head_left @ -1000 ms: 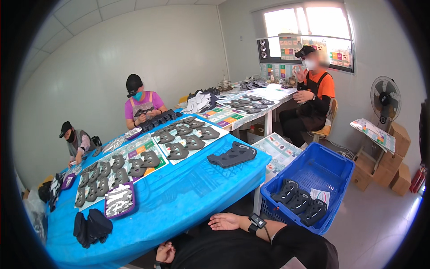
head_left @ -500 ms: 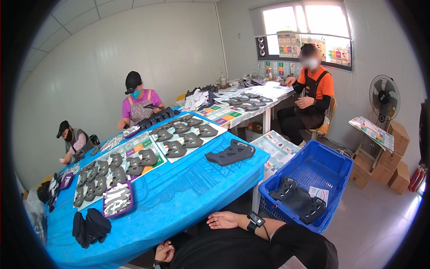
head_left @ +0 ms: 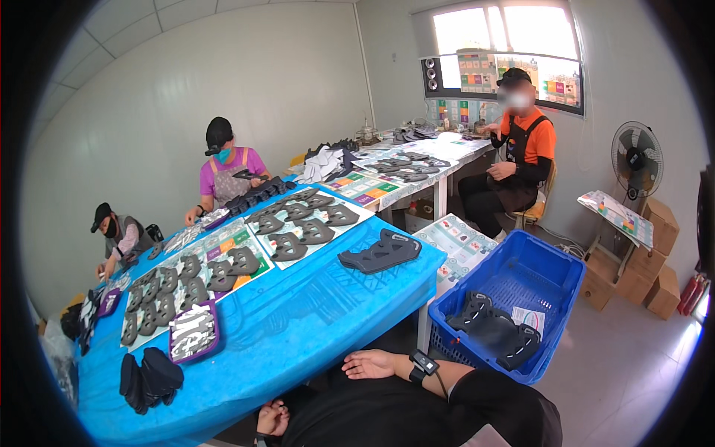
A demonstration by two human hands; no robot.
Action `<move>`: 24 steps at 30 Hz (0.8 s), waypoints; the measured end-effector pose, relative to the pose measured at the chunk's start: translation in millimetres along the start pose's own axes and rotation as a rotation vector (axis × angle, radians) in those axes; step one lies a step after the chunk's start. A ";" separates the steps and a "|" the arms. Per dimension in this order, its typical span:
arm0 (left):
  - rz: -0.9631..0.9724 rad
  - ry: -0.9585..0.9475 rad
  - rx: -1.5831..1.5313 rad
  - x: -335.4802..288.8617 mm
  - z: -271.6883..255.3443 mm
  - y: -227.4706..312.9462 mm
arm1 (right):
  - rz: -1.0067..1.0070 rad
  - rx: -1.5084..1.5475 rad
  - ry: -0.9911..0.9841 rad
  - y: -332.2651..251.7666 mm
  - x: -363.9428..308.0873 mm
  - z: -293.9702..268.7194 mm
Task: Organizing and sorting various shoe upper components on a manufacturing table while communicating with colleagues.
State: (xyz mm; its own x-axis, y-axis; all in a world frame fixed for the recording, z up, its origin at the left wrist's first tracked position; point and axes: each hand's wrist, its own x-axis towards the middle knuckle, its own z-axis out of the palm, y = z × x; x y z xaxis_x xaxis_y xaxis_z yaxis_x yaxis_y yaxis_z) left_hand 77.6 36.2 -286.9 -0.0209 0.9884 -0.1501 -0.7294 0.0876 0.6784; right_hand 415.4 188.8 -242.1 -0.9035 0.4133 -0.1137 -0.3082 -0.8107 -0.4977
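Held low by my body at the table's near edge, my left hand (head_left: 273,419) has its fingers curled in, with nothing visible in it. To the right, my right hand (head_left: 370,365) lies palm up, fingers loosely apart and empty; a small black device is strapped to that wrist. The blue-covered table (head_left: 298,320) is in front of both hands. On its right end lies a dark grey, curved padded piece (head_left: 380,252). A purple tray (head_left: 217,347) of small white-and-grey pieces sits farther left, with a bundle of dark padded pieces (head_left: 150,378) near it.
A blue plastic crate (head_left: 570,272) with black padded parts stands right of the table. Rows of grey moulded pieces (head_left: 194,292) lie on printed sheets. Three people sit at the tables: far left (head_left: 126,231), behind (head_left: 231,167), back right (head_left: 530,153). A fan (head_left: 637,158) and cartons (head_left: 659,223) stand right.
My hands stay where they are. The person behind the table moves a hand toward the white pieces, the back-right person raises a hand, and the far-left person's hands shift slightly.
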 end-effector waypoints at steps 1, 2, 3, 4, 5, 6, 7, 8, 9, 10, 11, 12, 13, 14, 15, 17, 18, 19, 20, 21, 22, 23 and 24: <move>-0.003 -0.002 0.001 -0.3 7.5 2.0 | -0.005 -0.001 0.000 -0.4 -0.7 -0.9; -0.006 -0.010 -0.001 -0.8 16.0 4.6 | -0.008 0.000 0.001 -0.3 -1.2 -2.4; -0.009 -0.018 -0.003 -1.1 23.0 6.3 | -0.014 -0.002 0.006 0.1 -1.6 -4.4; -0.008 -0.018 -0.003 -1.9 25.0 7.1 | -0.016 -0.005 0.008 0.3 -1.3 -4.3; -0.014 -0.008 -0.013 -2.5 26.5 7.6 | -0.016 -0.006 0.007 0.3 -1.4 -4.1; -0.021 0.001 -0.023 -2.7 27.1 8.0 | -0.017 -0.011 0.004 0.3 -1.7 -3.6; -0.021 0.002 -0.023 -2.9 26.8 8.1 | -0.018 -0.017 0.001 0.5 -1.9 -3.0; -0.026 -0.019 -0.038 -2.9 25.9 8.0 | -0.018 -0.016 0.001 0.5 -2.3 -2.5; -0.031 -0.039 -0.054 -2.8 24.6 7.8 | -0.016 -0.015 -0.002 0.4 -2.8 -2.0; -0.030 -0.038 -0.054 -2.2 18.7 6.2 | -0.013 -0.015 -0.006 0.6 -2.6 -1.3; -0.023 -0.026 -0.055 -1.1 11.4 3.8 | -0.011 -0.015 -0.006 0.8 -2.5 -1.0; -0.016 -0.015 -0.057 -0.7 4.9 1.7 | -0.009 -0.016 -0.008 1.1 -2.3 -1.0; -0.017 -0.015 -0.057 -0.6 6.6 1.9 | -0.011 -0.015 -0.009 0.7 -2.2 -1.7; -0.016 0.010 -0.040 -0.3 8.4 1.9 | -0.011 -0.015 -0.008 0.5 -2.2 -2.2; -0.015 0.035 -0.024 -0.1 10.5 1.9 | -0.008 -0.014 0.002 0.4 -2.2 -2.8; -0.025 0.062 -0.022 -1.9 27.0 6.1 | -0.006 -0.011 0.014 -0.6 -1.5 -4.0; -0.032 0.090 -0.020 -1.7 32.8 8.3 | 0.000 -0.007 -0.002 -1.6 -0.9 -4.3; -0.032 0.095 -0.023 -3.5 33.6 8.1 | 0.010 -0.001 -0.017 0.7 -3.2 -3.5; -0.030 0.074 -0.031 -3.1 32.0 8.6 | 0.014 0.001 -0.016 0.5 -3.5 -2.4; -0.026 0.053 -0.039 -1.4 28.5 9.0 | 0.001 0.005 0.008 -1.7 -2.0 -0.8; -0.045 0.021 -0.011 4.0 26.5 11.6 | -0.014 0.007 0.031 -3.8 0.0 0.9; -0.044 0.022 -0.012 2.6 24.5 10.0 | -0.013 0.006 0.031 -2.2 0.5 1.1; -0.040 0.030 -0.003 0.3 23.3 7.1 | 0.009 -0.005 0.026 1.4 0.8 0.6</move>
State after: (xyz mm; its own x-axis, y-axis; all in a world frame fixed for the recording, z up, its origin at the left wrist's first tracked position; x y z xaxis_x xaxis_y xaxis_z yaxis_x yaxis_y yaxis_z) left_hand 88.3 40.0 -265.5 -0.0119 0.9800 -0.1988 -0.7320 0.1269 0.6693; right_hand 414.1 187.8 -242.4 -0.8983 0.4163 -0.1406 -0.2984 -0.8127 -0.5004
